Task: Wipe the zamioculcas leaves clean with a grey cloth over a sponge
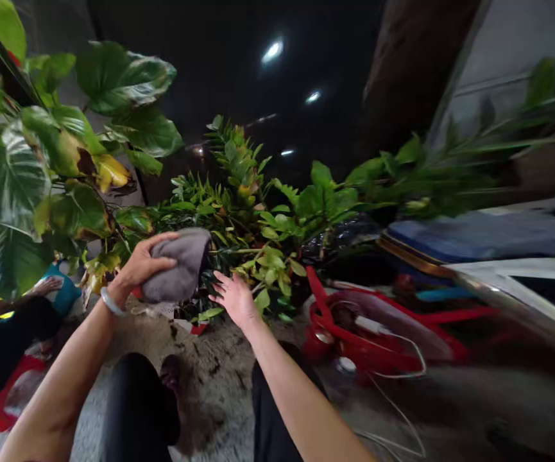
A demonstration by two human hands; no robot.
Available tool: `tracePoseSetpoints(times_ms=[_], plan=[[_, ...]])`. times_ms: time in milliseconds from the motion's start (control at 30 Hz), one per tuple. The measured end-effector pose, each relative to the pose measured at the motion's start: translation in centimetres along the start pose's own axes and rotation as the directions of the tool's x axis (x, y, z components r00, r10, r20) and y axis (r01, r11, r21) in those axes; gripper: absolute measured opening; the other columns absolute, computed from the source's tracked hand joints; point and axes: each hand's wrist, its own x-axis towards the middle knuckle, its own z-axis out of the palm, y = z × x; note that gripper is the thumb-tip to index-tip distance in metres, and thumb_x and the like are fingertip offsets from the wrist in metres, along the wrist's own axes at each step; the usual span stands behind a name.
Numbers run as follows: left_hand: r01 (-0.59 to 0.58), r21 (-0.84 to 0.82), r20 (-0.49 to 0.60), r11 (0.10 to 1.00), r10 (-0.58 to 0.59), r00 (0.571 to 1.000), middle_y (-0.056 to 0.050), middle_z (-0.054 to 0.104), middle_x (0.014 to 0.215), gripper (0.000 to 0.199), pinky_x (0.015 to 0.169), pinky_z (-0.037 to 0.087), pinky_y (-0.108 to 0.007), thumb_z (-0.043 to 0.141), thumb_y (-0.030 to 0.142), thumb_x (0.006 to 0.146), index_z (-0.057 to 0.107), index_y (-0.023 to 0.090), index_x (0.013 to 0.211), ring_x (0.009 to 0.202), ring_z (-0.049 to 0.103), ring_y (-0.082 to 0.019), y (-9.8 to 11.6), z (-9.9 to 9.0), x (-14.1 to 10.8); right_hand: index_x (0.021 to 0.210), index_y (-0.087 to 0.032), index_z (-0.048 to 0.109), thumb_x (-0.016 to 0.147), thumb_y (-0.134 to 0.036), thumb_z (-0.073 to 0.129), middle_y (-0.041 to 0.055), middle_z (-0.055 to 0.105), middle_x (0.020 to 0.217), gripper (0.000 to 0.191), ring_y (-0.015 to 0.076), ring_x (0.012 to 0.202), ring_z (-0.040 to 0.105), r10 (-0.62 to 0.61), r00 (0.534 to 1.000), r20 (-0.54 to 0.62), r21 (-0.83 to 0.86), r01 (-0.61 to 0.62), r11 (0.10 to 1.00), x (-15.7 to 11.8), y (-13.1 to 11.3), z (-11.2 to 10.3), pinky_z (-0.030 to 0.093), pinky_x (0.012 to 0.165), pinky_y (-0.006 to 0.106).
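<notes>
The dark wall (229, 70) forms the backdrop and carries several bright reflections. The floor (214, 391) extends below, with dark debris scattered near the feet. The tall plant (12, 160) stands at the left, its broad leaves overhanging the work area; the low plants (233, 154) stand in a band against the wall, presumably to keep the walkway free. A second person (17, 333) is partly visible at the left edge, beside the tall plant. The wearer's knees (135, 398) are parted, which probably gives both arms room to reach forward between and above them. The red tub (325, 337) rests at the right, just beyond the right forearm, likely placed there for easy reach; its contents are partly blurred. The cloth (178, 266) is located in front of the low plants, raised above the floor. The left hand (145, 263) is closed on its left side, thumb across the near face, fingers along the upper edge; this grip appears to leave most of the cloth exposed. The right hand (236, 298) is spread wide, holding nothing, just beside the leaves; contact with them cannot be confirmed. The bangle (112, 303) encircles the left wrist.
</notes>
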Motion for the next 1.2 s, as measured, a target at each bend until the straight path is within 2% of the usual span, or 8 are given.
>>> tracePoseSetpoints(times_ms=[133,367,500,633,800,900,1033,1200], plan=[[0.03,0.0,-0.175,1.0,-0.03,0.984,-0.011,0.078,0.124,0.072,0.102,0.058,-0.042,0.09,0.034,0.062,0.075,0.014,0.13,0.113,0.072,-0.031,-3.8,2.7,1.5,0.11,-0.027,0.079,0.08,-0.075,0.067,0.0117,0.076,0.123,0.058,0.0347,0.124,0.061,-0.01,1.0,-0.006,-0.001,0.01,1.0,-0.1,0.4,0.3,0.056,0.088,0.045],[0.295,0.156,0.384,0.943,-0.333,0.861,-0.007,0.08,0.123,0.064,0.101,0.057,-0.042,0.091,0.027,0.061,0.082,0.02,0.124,0.111,0.073,-0.033,-5.2,3.3,-6.6,0.101,-0.026,0.08,0.078,-0.076,0.071,0.0094,0.082,0.116,0.055,0.0368,0.126,0.066,-0.003,1.0,0.014,0.016,0.003,1.0,-0.8,-0.3,0.4,0.054,0.099,0.049],[0.208,0.017,0.074,0.978,-0.209,0.975,-0.011,0.078,0.129,0.067,0.101,0.058,-0.041,0.096,0.034,0.06,0.081,0.02,0.123,0.114,0.073,-0.034,-1.7,0.0,-5.2,0.108,-0.027,0.082,0.083,-0.075,0.063,0.0089,0.077,0.131,0.057,0.0345,0.13,0.062,0.01,0.999,-0.033,-0.054,-0.012,0.998,-1.0,-0.7,0.2,0.055,0.097,0.047],[0.141,-0.125,-0.318,0.982,-0.174,0.932,-0.012,0.08,0.121,0.08,0.095,0.06,-0.039,0.096,0.038,0.056,0.076,0.017,0.13,0.105,0.074,-0.029,-2.9,-1.2,-2.9,0.11,-0.028,0.081,0.086,-0.073,0.061,0.0089,0.074,0.135,0.055,0.033,0.128,0.062,0.004,1.0,-0.026,-0.081,-0.006,0.997,-1.1,-0.5,0.5,0.057,0.092,0.045],[0.359,-0.036,-0.115,0.933,-0.361,0.925,-0.011,0.081,0.114,0.067,0.099,0.058,-0.043,0.095,0.03,0.053,0.08,0.015,0.117,0.103,0.075,-0.03,-7.1,0.3,-8.6,0.111,-0.028,0.08,0.089,-0.07,0.059,0.0097,0.076,0.129,0.052,0.0316,0.121,0.064,0.006,0.999,-0.036,-0.08,-0.009,0.997,-1.2,-0.4,0.3,0.057,0.089,0.044],[0.429,0.008,0.013,0.903,-0.429,0.903,-0.011,0.082,0.112,0.062,0.095,0.06,-0.043,0.095,0.028,0.055,0.082,0.017,0.115,0.1,0.076,-0.031,-6.0,-0.4,-12.2,0.112,-0.027,0.08,0.09,-0.069,0.058,0.0105,0.076,0.126,0.052,0.0311,0.12,0.065,0.01,0.999,-0.038,-0.083,-0.014,0.996,-1.1,-0.6,-0.1,0.057,0.088,0.043],[0.249,-0.025,-0.246,0.968,-0.248,0.937,-0.011,0.081,0.12,0.065,0.093,0.061,-0.039,0.098,0.033,0.055,0.082,0.018,0.116,0.106,0.075,-0.032,-1.9,-3.7,-10.6,0.113,-0.027,0.08,0.09,-0.069,0.057,0.0105,0.076,0.13,0.053,0.0316,0.124,0.064,0.016,0.999,-0.035,-0.102,-0.019,0.995,-1.0,-0.6,0.0,0.056,0.091,0.043],[0.091,-0.034,-0.527,0.995,-0.095,0.845,-0.007,0.081,0.113,0.077,0.087,0.061,-0.033,0.095,0.036,0.057,0.076,0.019,0.129,0.101,0.074,-0.027,-1.7,-4.8,-4.7,0.114,-0.026,0.079,0.091,-0.069,0.055,0.0119,0.077,0.123,0.054,0.0318,0.124,0.064,0.027,0.999,-0.03,-0.112,-0.03,0.993,-0.8,0.0,0.8,0.056,0.091,0.043]])
